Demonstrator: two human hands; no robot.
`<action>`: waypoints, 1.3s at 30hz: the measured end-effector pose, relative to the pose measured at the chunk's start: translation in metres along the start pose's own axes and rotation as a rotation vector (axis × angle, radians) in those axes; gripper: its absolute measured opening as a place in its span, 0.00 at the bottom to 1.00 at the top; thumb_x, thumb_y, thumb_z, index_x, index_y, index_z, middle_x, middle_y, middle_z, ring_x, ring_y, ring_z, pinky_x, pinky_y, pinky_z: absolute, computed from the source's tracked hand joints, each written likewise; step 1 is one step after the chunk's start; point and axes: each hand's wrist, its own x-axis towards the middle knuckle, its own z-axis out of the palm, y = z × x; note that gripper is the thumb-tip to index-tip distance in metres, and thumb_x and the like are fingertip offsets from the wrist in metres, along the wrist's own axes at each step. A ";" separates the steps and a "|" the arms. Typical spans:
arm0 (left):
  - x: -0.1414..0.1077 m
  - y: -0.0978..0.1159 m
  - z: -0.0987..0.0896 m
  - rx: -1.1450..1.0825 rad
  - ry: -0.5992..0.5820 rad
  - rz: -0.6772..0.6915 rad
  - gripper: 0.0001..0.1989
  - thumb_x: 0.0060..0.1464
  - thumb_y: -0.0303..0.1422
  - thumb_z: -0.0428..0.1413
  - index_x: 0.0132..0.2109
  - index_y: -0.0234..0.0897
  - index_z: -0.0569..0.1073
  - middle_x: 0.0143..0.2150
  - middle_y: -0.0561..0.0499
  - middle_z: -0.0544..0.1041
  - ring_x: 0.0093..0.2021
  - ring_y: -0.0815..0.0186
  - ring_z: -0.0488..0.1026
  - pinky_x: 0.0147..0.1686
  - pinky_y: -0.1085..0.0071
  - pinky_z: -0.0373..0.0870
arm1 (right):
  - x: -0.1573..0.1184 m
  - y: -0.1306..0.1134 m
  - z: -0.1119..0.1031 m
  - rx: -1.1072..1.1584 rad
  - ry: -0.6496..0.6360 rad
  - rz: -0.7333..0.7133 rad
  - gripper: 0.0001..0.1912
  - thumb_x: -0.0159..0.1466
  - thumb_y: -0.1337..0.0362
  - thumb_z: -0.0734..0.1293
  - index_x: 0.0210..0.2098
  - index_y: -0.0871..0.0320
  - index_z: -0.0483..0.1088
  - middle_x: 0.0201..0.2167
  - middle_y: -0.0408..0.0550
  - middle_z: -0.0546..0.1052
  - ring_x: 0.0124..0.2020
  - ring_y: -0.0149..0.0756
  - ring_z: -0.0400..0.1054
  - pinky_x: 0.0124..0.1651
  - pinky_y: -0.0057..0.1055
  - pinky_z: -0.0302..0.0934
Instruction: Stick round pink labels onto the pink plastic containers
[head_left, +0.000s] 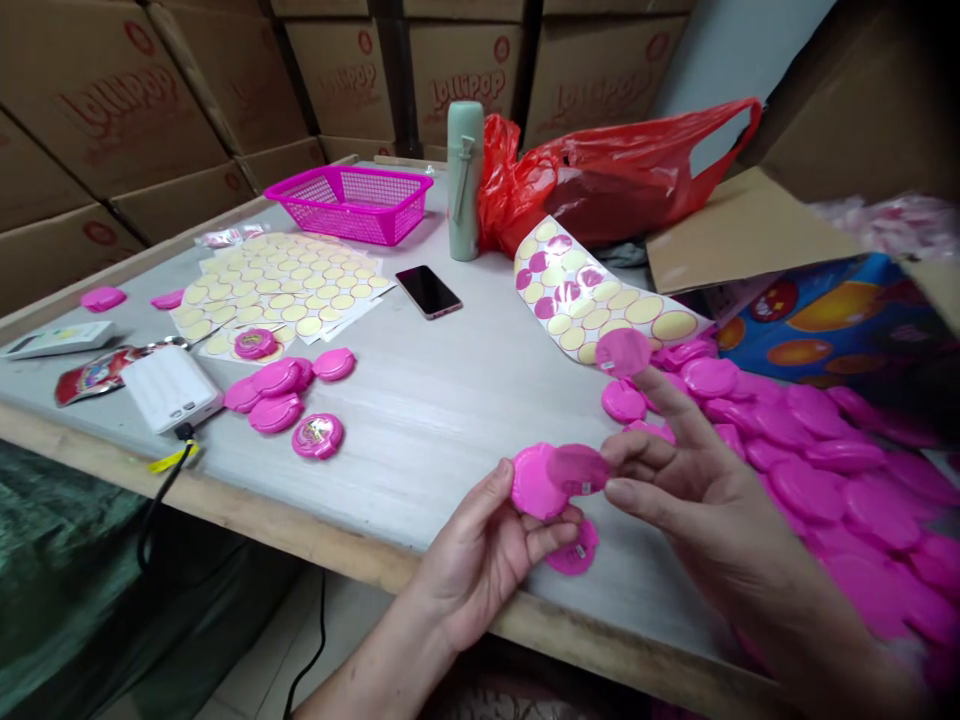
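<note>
My left hand [487, 560] grips a round pink plastic case [536, 480] between thumb and fingers, low over the table's front. Thumb and finger of my right hand [697, 500] pinch the edge of a round pink sticker [581, 468], which overlaps the case's right side; whether it is stuck down, I cannot tell. A second round sticker [622, 352] clings to my raised right index fingertip. Beneath my left fingers shows another round pink sticker [574, 552], partly hidden. Right of my hands lies a big heap of pink cases [810, 480].
A curled sticker sheet [592, 300] lies by the heap, more sheets [277, 280] at left. Around stand a phone [429, 291], a green flask [466, 180], a pink basket [352, 200], a red bag [600, 180] and a corded white power bank [171, 385]. Several cases [277, 395] sit left.
</note>
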 end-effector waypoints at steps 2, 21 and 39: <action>0.001 -0.001 0.000 0.003 0.024 0.009 0.17 0.68 0.34 0.50 0.51 0.24 0.76 0.46 0.37 0.81 0.42 0.63 0.81 0.46 0.68 0.79 | -0.002 0.002 0.002 0.006 -0.037 0.050 0.46 0.58 0.70 0.77 0.69 0.36 0.55 0.33 0.36 0.80 0.33 0.28 0.76 0.37 0.23 0.73; 0.005 -0.007 -0.008 0.128 -0.034 -0.068 0.18 0.64 0.39 0.56 0.48 0.26 0.78 0.42 0.40 0.80 0.36 0.65 0.80 0.41 0.70 0.78 | 0.002 0.008 -0.001 -0.303 -0.111 -0.049 0.43 0.60 0.64 0.76 0.69 0.37 0.56 0.31 0.38 0.79 0.33 0.34 0.74 0.38 0.28 0.71; 0.004 -0.005 -0.006 0.133 -0.022 -0.109 0.18 0.65 0.40 0.55 0.46 0.26 0.77 0.37 0.41 0.80 0.33 0.65 0.80 0.39 0.72 0.77 | -0.002 0.007 0.003 -0.539 -0.005 -0.180 0.41 0.61 0.58 0.76 0.69 0.38 0.56 0.33 0.41 0.79 0.35 0.41 0.74 0.45 0.41 0.72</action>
